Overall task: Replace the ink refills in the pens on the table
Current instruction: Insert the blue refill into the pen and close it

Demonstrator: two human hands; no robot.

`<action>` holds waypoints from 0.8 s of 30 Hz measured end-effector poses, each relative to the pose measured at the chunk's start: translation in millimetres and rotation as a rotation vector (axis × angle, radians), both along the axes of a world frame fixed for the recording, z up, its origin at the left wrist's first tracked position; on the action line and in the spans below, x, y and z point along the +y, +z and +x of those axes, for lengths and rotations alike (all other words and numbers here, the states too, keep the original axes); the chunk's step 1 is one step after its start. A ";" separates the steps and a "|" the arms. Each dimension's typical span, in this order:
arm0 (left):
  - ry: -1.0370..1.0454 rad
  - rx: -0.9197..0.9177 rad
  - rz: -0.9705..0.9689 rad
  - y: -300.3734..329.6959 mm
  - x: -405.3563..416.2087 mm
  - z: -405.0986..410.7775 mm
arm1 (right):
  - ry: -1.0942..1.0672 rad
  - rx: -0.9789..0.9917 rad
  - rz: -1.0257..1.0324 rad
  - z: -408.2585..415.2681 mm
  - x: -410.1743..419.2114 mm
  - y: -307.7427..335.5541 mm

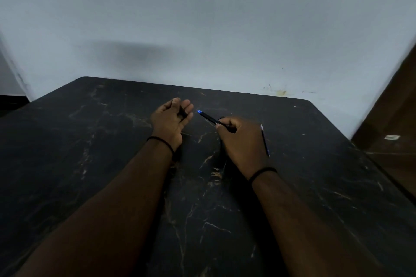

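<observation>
My right hand [242,141] grips a black pen barrel [208,117] whose blue tip points up and left toward my left hand. Palm up, my left hand [171,121] holds a small black pen part [182,112] under its thumb, with the fingers loosely spread. The two hands are a short gap apart above the black marble table [112,141]. A thin refill [265,140] with a blue lower end lies on the table just right of my right hand, partly hidden behind it.
The table's far edge meets a pale wall [202,18]. A brown wooden panel [394,130] stands at the right edge of the table. Both wrists wear a black band.
</observation>
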State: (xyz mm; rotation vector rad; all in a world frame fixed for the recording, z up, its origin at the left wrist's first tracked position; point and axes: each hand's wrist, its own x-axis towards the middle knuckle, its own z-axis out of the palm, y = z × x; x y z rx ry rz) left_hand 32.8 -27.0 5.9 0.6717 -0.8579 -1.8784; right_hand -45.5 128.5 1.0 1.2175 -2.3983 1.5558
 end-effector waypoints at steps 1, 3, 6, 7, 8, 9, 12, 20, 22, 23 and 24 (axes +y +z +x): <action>-0.013 0.022 0.016 0.6 0.2 0.4 | 0.004 0.010 0.008 0.4 0.0 0.1; -0.036 0.044 0.046 1.0 0.2 1.2 | 0.013 0.026 0.023 0.7 -0.9 -0.3; -0.065 0.066 0.067 1.1 0.2 2.1 | 0.030 0.010 0.019 1.3 -1.9 -0.4; -0.072 0.070 0.065 0.9 -0.1 2.3 | 0.029 0.011 0.026 1.5 -2.0 -0.4; -0.078 0.071 0.060 0.8 -0.2 2.7 | 0.029 0.016 0.036 1.6 -2.2 -0.4; -0.084 0.073 0.056 0.9 0.1 2.7 | 0.030 0.022 0.042 1.7 -2.1 -0.3; -0.103 0.066 0.039 0.9 2.2 1.4 | 0.029 0.030 0.020 2.1 -1.7 0.1; -0.238 0.036 -0.022 1.8 9.3 -0.1 | 0.017 0.039 0.001 2.1 -4.2 -2.4; -0.264 0.009 -0.049 2.3 11.7 -0.3 | 0.009 0.041 -0.009 1.2 -4.2 -3.5; -0.270 -0.017 -0.077 2.9 13.3 -0.1 | 0.004 0.046 -0.011 0.5 -4.6 -4.0; -0.261 -0.074 -0.134 3.4 15.1 -0.1 | 0.000 0.053 -0.008 0.0 -4.9 -4.6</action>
